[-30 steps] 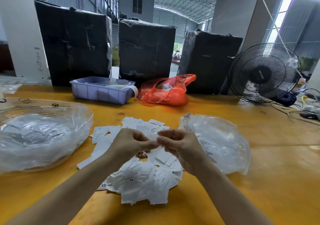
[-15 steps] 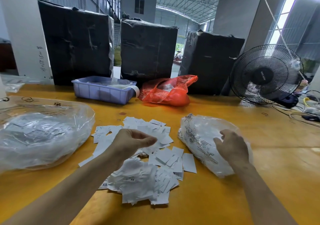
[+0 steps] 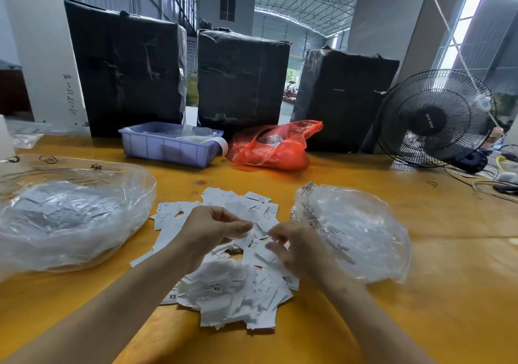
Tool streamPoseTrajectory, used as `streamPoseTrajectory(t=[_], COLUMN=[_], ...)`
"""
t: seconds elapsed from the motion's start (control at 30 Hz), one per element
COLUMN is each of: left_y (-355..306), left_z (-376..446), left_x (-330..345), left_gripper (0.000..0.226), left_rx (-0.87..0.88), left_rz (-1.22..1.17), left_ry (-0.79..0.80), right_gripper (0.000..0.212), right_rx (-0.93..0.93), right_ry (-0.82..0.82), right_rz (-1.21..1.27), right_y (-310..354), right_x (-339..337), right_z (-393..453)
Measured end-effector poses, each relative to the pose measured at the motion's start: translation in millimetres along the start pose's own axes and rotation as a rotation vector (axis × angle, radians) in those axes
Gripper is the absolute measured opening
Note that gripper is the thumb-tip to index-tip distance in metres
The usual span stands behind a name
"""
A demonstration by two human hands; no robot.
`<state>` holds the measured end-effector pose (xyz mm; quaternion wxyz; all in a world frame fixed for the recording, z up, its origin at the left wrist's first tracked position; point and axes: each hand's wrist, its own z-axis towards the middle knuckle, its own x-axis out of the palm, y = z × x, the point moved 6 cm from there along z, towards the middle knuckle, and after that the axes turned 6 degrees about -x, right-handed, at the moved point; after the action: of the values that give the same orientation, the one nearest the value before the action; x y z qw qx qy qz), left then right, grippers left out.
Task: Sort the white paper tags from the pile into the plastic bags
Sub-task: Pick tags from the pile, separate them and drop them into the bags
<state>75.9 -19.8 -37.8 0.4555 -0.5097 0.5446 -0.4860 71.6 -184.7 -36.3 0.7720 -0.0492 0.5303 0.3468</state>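
Back from the right-hand plastic bag [image 3: 353,232] to the pile of white paper tags [image 3: 232,265] since half a second ago: right hand [image 3: 297,247], then resting on that bag, now over the pile's middle opposite the left hand [image 3: 213,227]; pile and both bags unchanged in place.

Left hand above the pile, thumb and fingers curled together, seemingly pinching tags, though blurred; right hand just beside it, fingers bent toward the same spot, contact with paper too smeared to tell.

Pile spread on the yellow table [image 3: 420,307]; left-hand plastic bag [image 3: 70,220] just left of the pile, already well filled; other bag just right of the pile, touching its edge; blue tray [image 3: 168,146] and red bag [image 3: 274,147] well beyond the pile, black-wrapped bales and a fan [image 3: 434,117] farther back.

For the step in hand, likely peeling one tag off the pinched bunch: keep the left pinch firm but light; slide a single tag free with right thumb and forefinger; read the size mark, such as the XS showing at the pile's near edge, before choosing a bag; avoid dragging loose tags off the pile; drop well inside the bag mouth, since thin paper flutters and the fan stands near.
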Motion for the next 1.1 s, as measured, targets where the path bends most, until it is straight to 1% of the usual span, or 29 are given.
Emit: streamPoseTrajectory(t=[0.07,0.13,0.23,0.27,0.33,0.37,0.4,0.47,0.5,0.53,0.57,0.63,0.7,0.77,0.87,0.9,0.97,1.03,1.1], left_y=[1,1,2,2,2,2,2,1,0,0,0,1,2,1,0,-1,-1,0,0], left_z=[1,1,2,2,2,2,2,2,2,2,1,2,1,1,-1,-2,-3,-3,-4], left_x=[0,-1,-2,-2,-3,-3,-3,-4,-4,-5,-5,-5,-5,-4,-2,-2,0,2,4], left_gripper=[0.018,0.017,0.016,0.016,0.015,0.014,0.013,0.011,0.010,0.008,0.007,0.006,0.004,0.002,0.016,0.019,0.020,0.015,0.010], left_rx=[0.002,0.007,0.007,0.005,0.001,0.000,-0.002,-0.006,-0.009,-0.012,-0.015,-0.022,-0.027,-0.024,-0.020,-0.022,-0.035,-0.054,-0.064], left_rz=[0.002,0.006,0.010,0.016,0.023,0.023,0.024,0.030,0.033,0.035,0.041,0.059,0.069,0.063,0.076,0.081,0.077,0.076,0.088], left_ry=[-0.003,-0.013,-0.017,-0.016,-0.020,-0.025,-0.031,-0.041,-0.048,-0.053,-0.058,-0.060,-0.055,-0.049,-0.042,-0.037,-0.014,0.013,0.029], right_gripper=[0.041,0.049,0.036,0.037,0.047,0.049,0.049,0.040,0.031,0.024,0.019,0.018,0.018,0.014,0.005,0.003,0.007,0.013,0.013], right_rx=[0.045,0.044,0.026,0.039,0.099,0.147,0.209,0.361,0.453,0.531,0.581,0.603,0.587,0.572,0.538,0.522,0.478,0.422,0.362], right_ry=[0.124,0.175,0.118,0.096,0.034,-0.018,-0.085,-0.219,-0.243,-0.239,-0.220,-0.152,-0.095,-0.079,-0.086,-0.102,-0.159,-0.226,-0.276], right_rz=[-0.106,-0.221,-0.170,-0.143,-0.052,0.034,0.171,0.596,0.832,1.041,1.191,1.350,1.391,1.364,1.328,1.310,1.262,1.216,1.132], right_y=[-3,-1,1,0,-3,-5,-8,-18,-22,-22,-21,-16,-11,-8,-7,-7,-7,-6,-4], right_x=[17,23,18,15,8,4,0,-5,-3,-1,1,5,7,8,7,5,-1,-7,-14], right_z=[0,0,-1,-1,-1,-1,-2,-4,-5,-5,-6,-5,-4,-4,-4,-3,-1,1,2])
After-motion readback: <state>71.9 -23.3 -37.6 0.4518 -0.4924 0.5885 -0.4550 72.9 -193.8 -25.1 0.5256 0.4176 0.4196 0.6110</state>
